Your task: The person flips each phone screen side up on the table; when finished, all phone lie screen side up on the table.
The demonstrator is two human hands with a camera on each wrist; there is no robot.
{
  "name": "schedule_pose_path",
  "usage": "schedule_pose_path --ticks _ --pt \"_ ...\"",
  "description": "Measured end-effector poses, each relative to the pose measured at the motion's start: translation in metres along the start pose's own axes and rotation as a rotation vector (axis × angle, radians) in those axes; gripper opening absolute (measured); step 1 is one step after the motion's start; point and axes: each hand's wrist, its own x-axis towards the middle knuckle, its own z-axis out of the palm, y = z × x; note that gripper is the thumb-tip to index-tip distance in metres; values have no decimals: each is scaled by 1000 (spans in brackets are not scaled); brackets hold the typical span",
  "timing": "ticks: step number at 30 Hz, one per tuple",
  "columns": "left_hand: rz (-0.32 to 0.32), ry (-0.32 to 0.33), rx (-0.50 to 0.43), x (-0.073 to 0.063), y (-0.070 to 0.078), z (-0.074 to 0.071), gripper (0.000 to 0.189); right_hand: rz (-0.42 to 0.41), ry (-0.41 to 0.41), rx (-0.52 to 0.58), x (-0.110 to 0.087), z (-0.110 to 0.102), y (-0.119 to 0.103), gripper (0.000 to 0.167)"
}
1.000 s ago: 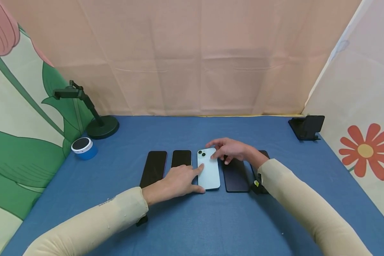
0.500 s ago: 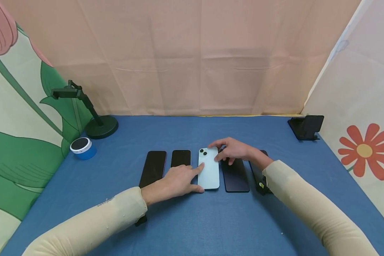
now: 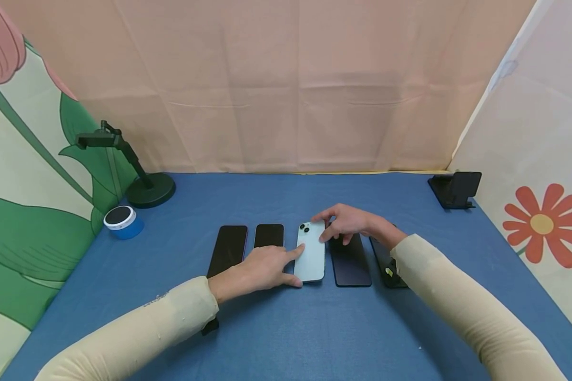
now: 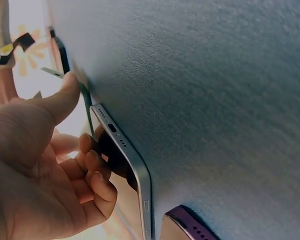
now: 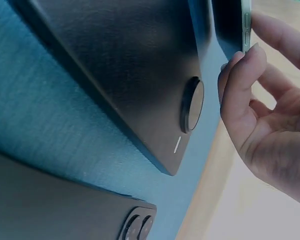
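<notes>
A light-blue smartphone (image 3: 310, 256) lies back up in the middle of a row of phones, its two camera lenses at the far left corner. My left hand (image 3: 262, 267) holds it from the left, index finger on its back and thumb at the near end. From the far right, my right hand (image 3: 350, 222) pinches its upper edge, index finger at the top and thumb on the right side. In the right wrist view the thumb presses the phone's side edge (image 5: 246, 30) by the buttons. The left wrist view shows the other left fingers curled over a neighbouring silver-edged phone (image 4: 140, 175).
To the left lie two black-screened phones (image 3: 228, 246) (image 3: 269, 234); to the right, a dark phone (image 3: 350, 264) and another black phone (image 3: 386, 264) partly under my forearm. A black stand (image 3: 154, 188), a blue-and-white round tub (image 3: 124, 225) and a folding holder (image 3: 457, 189) stand farther back.
My right hand has shifted slightly right along the light-blue phone's top. The phone has turned a little clockwise and its right edge has shifted slightly left. My left hand has barely moved.
</notes>
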Motion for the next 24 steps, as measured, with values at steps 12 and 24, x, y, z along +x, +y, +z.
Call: schedule_pose_path --ticks 12,24 --pt "91 126 -119 -10 13 -6 78 24 -20 -3 1 -4 -9 63" --pt "147 249 -42 -6 31 2 69 10 -50 -13 3 -5 -16 62"
